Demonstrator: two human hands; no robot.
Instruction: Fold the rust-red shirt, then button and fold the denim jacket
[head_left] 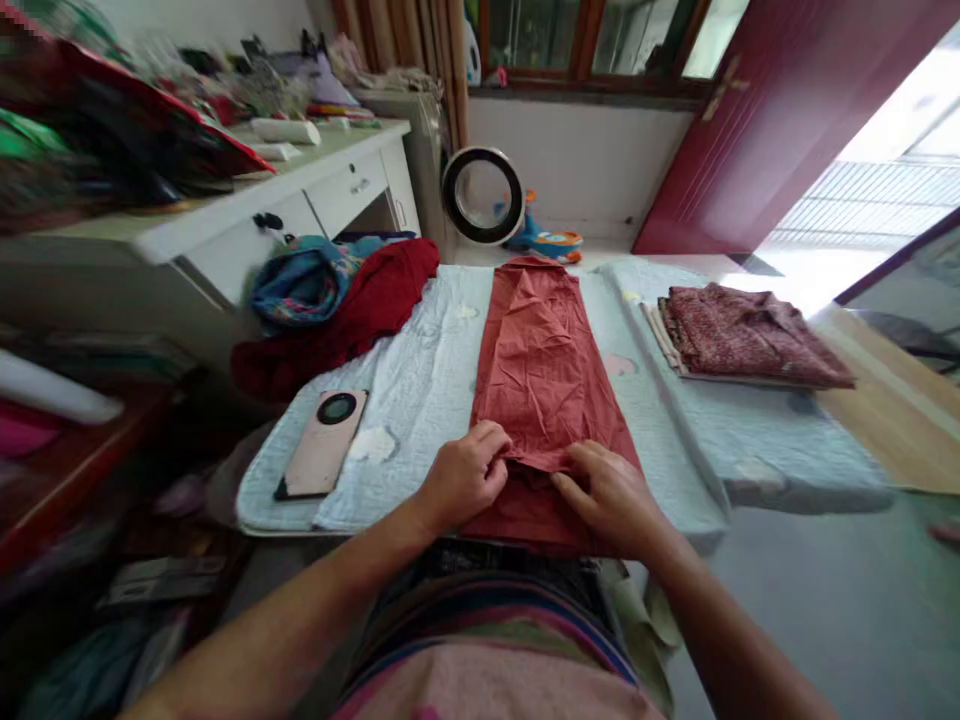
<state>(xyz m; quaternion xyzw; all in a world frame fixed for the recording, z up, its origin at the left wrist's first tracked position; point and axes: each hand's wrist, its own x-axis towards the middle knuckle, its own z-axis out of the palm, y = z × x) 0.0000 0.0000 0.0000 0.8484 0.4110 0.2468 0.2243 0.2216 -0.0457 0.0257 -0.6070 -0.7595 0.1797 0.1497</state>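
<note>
Brick-red garment (536, 350), laid out lengthwise, partly folded.
Plain cloth, creased; narrower at far end, wider toward near end. Raised edge bunched across near part, darker red layer showing below it. Lies on pale-blue quilted cover (420, 370), reaching from cover's far edge to its near edge.

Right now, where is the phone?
In the head view, the phone lies face down near the left front corner of the pale blue cover, left of the left hand and nearer the person than the clothes pile.
</note>
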